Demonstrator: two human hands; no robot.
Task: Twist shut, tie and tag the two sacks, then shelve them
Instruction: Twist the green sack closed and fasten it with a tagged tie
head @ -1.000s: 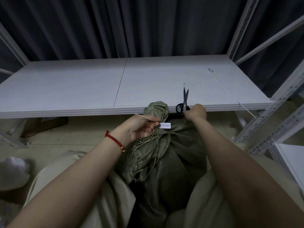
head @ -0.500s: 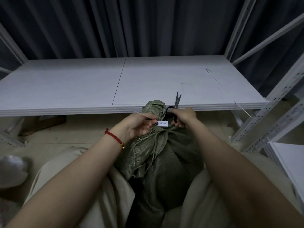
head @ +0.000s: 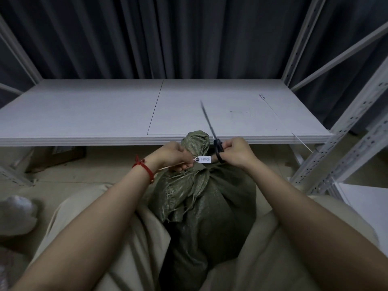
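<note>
The green woven sack (head: 212,208) stands upright on the floor between the person's knees, just in front of the front edge of the white shelf (head: 84,112). Its mouth is gathered into a twisted neck (head: 196,143) whose top reaches the level of the shelf edge, and loose folds of the fabric hang down its left side. A small white tag (head: 203,159) with printed digits lies against the neck, where the sack is cinched. The left hand (head: 174,156) has its fingers curled at the left side of the neck, pinching a thin pale tie (head: 165,168) whose tail sticks out toward the wrist; a red bracelet (head: 144,169) circles that wrist. The right hand (head: 235,153) is closed round the black handles of a pair of scissors (head: 218,151), held just to the right of the neck. The blades point up and away over the shelf; they are blurred, so I cannot tell whether they are apart or together. Both forearms reach in from the bottom corners over beige trousers (head: 84,238). A long thin white strip (head: 273,111) lies on the right part of the shelf, running past its front edge. Perforated grey uprights (head: 346,143) stand on the right, a dark curtain (head: 147,38) hangs behind the shelf, and a pale bundle (head: 15,215) sits on the floor at far left.
</note>
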